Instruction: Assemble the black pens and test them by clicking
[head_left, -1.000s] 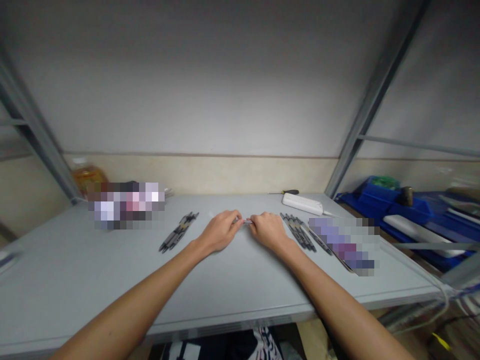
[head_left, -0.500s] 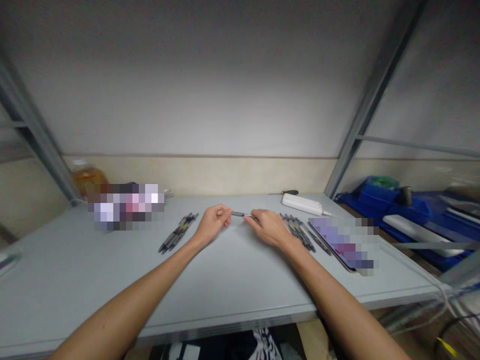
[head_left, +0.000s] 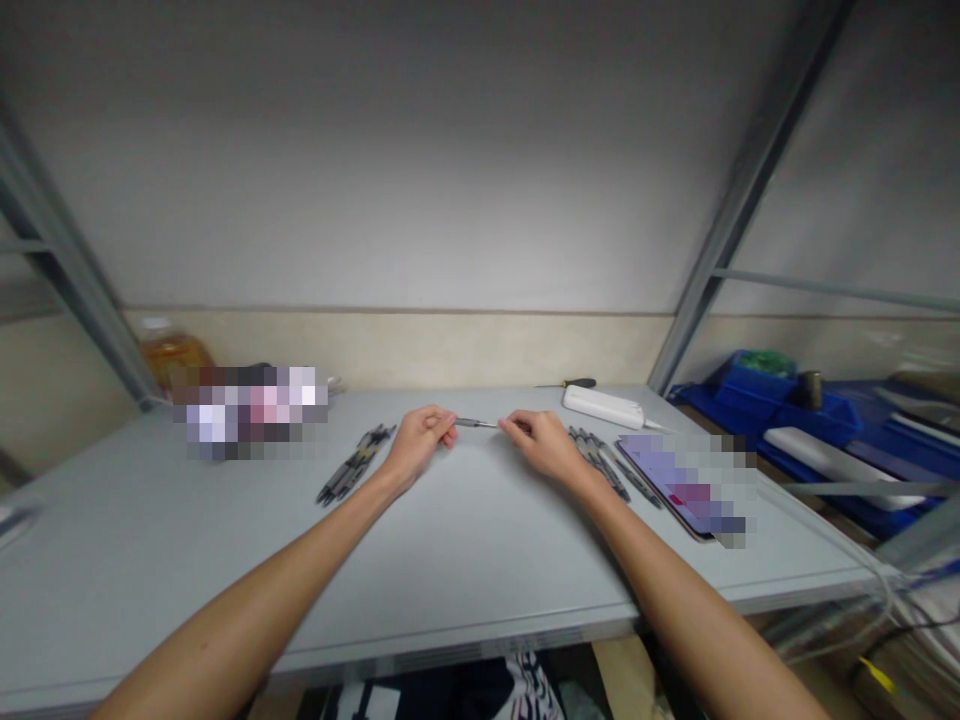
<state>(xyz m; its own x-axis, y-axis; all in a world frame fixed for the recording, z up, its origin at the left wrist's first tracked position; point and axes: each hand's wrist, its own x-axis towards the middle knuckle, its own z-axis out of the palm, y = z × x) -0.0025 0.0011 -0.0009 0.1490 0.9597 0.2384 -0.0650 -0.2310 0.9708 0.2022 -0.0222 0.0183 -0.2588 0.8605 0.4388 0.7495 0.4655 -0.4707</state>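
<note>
Both of my hands hold one thin grey pen [head_left: 475, 423] level above the grey table [head_left: 465, 560]. My left hand [head_left: 418, 442] pinches its left end with curled fingers. My right hand [head_left: 541, 445] pinches its right end. A bundle of dark pens [head_left: 357, 463] lies on the table to the left of my left hand. Another row of dark pens [head_left: 600, 461] lies just right of my right hand.
A white hand tool [head_left: 604, 407] and a small screwdriver [head_left: 570, 384] lie at the back right. A blurred flat device [head_left: 686, 482] sits right of the pens. A bottle [head_left: 169, 352] and blurred items stand back left. Blue bins [head_left: 780, 405] fill the right shelf.
My hands have drawn apart along the pen, showing more of its length. They have also lifted slightly and moved away from me.
</note>
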